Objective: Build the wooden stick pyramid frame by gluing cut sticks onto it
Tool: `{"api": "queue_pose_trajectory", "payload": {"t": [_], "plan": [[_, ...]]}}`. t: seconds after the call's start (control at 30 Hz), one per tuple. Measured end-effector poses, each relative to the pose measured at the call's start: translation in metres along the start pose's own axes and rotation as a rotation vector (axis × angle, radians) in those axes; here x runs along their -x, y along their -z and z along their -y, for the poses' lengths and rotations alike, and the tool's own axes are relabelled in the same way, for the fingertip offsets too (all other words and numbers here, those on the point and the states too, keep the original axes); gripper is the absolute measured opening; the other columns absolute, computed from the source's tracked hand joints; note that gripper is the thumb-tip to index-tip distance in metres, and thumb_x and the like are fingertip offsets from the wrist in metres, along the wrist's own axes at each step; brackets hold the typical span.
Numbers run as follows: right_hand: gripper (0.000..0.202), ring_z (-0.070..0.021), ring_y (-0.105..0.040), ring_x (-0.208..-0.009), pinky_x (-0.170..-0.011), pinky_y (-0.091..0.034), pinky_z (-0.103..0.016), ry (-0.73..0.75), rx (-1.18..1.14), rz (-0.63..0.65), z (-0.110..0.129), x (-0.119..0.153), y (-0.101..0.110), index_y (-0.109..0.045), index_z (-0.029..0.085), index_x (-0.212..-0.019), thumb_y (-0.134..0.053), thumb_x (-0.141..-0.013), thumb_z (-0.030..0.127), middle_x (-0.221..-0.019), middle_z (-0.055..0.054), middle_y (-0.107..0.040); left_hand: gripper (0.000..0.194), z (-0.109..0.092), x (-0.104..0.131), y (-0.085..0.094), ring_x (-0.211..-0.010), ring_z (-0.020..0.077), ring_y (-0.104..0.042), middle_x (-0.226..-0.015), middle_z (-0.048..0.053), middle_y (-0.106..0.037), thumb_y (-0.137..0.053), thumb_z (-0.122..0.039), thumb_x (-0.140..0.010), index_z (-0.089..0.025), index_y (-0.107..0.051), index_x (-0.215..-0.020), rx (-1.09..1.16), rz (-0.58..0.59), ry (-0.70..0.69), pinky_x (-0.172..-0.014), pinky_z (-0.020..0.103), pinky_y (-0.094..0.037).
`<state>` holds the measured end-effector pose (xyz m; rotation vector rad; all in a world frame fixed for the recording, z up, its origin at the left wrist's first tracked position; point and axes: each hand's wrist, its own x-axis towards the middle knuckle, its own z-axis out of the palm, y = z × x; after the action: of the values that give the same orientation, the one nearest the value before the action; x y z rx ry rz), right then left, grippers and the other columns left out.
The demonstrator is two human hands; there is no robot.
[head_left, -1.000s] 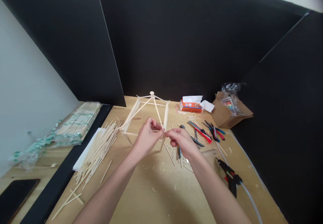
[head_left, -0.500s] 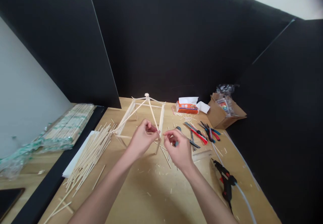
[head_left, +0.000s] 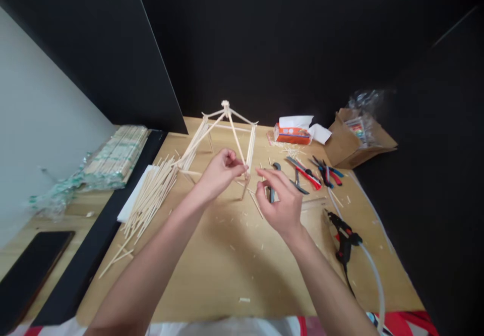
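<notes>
A house-like frame of thin wooden sticks (head_left: 193,147) stands toward the back of the table, its sloping sticks meeting at a peak. My left hand (head_left: 221,172) is closed, thumb and fingers pinching the lower end of a slanted stick (head_left: 237,138) at the frame's near right corner. Just right of that corner, my right hand (head_left: 282,197) hovers with thumb and fingers apart, nothing visible between them. Behind the right hand lie dark-handled scissors (head_left: 298,187), partly hidden.
Loose sticks (head_left: 153,194) lie on white paper at left, beside wrapped stick bundles (head_left: 117,157) and a phone (head_left: 34,270). On the right are a red utility knife (head_left: 308,175), pliers (head_left: 327,172), a glue gun (head_left: 344,237), an orange tissue pack (head_left: 291,134) and a cardboard box (head_left: 344,144).
My right hand has moved a little away from the frame's corner, its fingers opening wider. My left hand keeps its pinch there. The camera view has tilted down.
</notes>
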<state>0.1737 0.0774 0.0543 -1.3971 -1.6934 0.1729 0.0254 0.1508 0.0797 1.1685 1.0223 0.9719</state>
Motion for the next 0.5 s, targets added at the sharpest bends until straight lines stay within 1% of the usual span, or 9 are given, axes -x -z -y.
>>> {"api": "queue_pose_trajectory", "payload": {"t": [0.1,0.2,0.27,0.33,0.37,0.4,0.43,0.47,0.5], "plan": [[0.028,-0.0173,-0.066,-0.084,-0.076,-0.051,-0.030,-0.205,-0.084,-0.029,-0.012,0.019,0.001,-0.062,0.023,-0.112,-0.047,-0.088,0.021,-0.107,-0.007,-0.065,0.023,-0.002,0.002,0.000,-0.072,0.0128,-0.057,-0.074,-0.002,-0.056,-0.064,-0.015,-0.068,-0.020,-0.043,-0.076,-0.012,0.016,-0.014,-0.072,0.028,-0.043],[0.024,-0.0159,-0.065,-0.079,-0.071,-0.050,-0.028,-0.350,0.007,0.124,-0.033,0.054,-0.004,-0.061,0.022,-0.107,-0.042,-0.093,0.025,-0.102,-0.006,-0.066,0.020,-0.006,0.021,0.007,-0.091,0.0160,-0.059,-0.091,0.002,-0.059,-0.064,-0.016,-0.073,-0.019,-0.048,-0.084,-0.105,-0.030,-0.110,-0.084,0.030,-0.044],[0.025,-0.0175,-0.065,-0.082,-0.072,-0.048,-0.029,-0.366,0.109,0.239,-0.045,0.082,-0.010,-0.062,0.021,-0.106,-0.041,-0.094,0.025,-0.101,-0.006,-0.068,0.024,-0.001,0.044,0.017,-0.103,0.0181,-0.057,-0.106,0.004,-0.058,-0.063,-0.018,-0.076,-0.021,-0.050,-0.096,-0.219,-0.131,-0.207,-0.091,0.032,-0.043],[0.024,-0.0197,-0.064,-0.084,-0.074,-0.047,-0.031,-0.362,0.151,0.300,-0.053,0.107,-0.016,-0.064,0.020,-0.103,-0.042,-0.093,0.023,-0.098,-0.006,-0.069,0.028,0.013,0.070,0.028,-0.105,0.0189,-0.056,-0.112,0.004,-0.057,-0.063,-0.019,-0.078,-0.023,-0.049,-0.102,-0.327,-0.268,-0.242,-0.093,0.033,-0.042],[0.024,-0.0203,-0.064,-0.083,-0.074,-0.046,-0.032,-0.357,0.163,0.324,-0.055,0.117,-0.020,-0.066,0.020,-0.102,-0.043,-0.093,0.022,-0.096,-0.006,-0.070,0.026,0.024,0.083,0.032,-0.103,0.0188,-0.057,-0.110,0.004,-0.058,-0.064,-0.021,-0.079,-0.023,-0.050,-0.101,-0.385,-0.316,-0.220,-0.092,0.032,-0.042],[0.024,-0.0206,-0.064,-0.083,-0.075,-0.045,-0.032,-0.350,0.177,0.351,-0.055,0.124,-0.024,-0.067,0.021,-0.100,-0.044,-0.092,0.021,-0.096,-0.006,-0.070,0.021,0.038,0.094,0.035,-0.098,0.0185,-0.058,-0.103,0.003,-0.060,-0.064,-0.023,-0.080,-0.023,-0.052,-0.097,-0.434,-0.328,-0.186,-0.089,0.031,-0.043],[0.024,-0.0207,-0.063,-0.082,-0.075,-0.044,-0.032,-0.342,0.190,0.377,-0.054,0.129,-0.028,-0.068,0.021,-0.099,-0.046,-0.092,0.021,-0.095,-0.006,-0.070,0.012,0.053,0.105,0.037,-0.092,0.0181,-0.059,-0.095,0.002,-0.062,-0.062,-0.025,-0.081,-0.023,-0.055,-0.091,-0.464,-0.276,-0.131,-0.085,0.030,-0.043],[0.023,-0.0207,-0.063,-0.082,-0.076,-0.043,-0.033,-0.332,0.204,0.399,-0.053,0.131,-0.032,-0.069,0.022,-0.098,-0.047,-0.091,0.020,-0.094,-0.006,-0.070,0.006,0.068,0.114,0.036,-0.087,0.0179,-0.060,-0.088,0.002,-0.063,-0.060,-0.026,-0.083,-0.022,-0.056,-0.084,-0.459,-0.165,-0.050,-0.081,0.029,-0.044],[0.023,-0.0208,-0.062,-0.082,-0.077,-0.042,-0.033,-0.322,0.216,0.417,-0.051,0.131,-0.036,-0.070,0.023,-0.098,-0.048,-0.091,0.020,-0.093,-0.005,-0.070,0.007,0.084,0.121,0.034,-0.081,0.0175,-0.060,-0.081,0.001,-0.063,-0.060,-0.027,-0.083,-0.021,-0.057,-0.079,-0.420,-0.085,0.014,-0.077,0.028,-0.044]]}}
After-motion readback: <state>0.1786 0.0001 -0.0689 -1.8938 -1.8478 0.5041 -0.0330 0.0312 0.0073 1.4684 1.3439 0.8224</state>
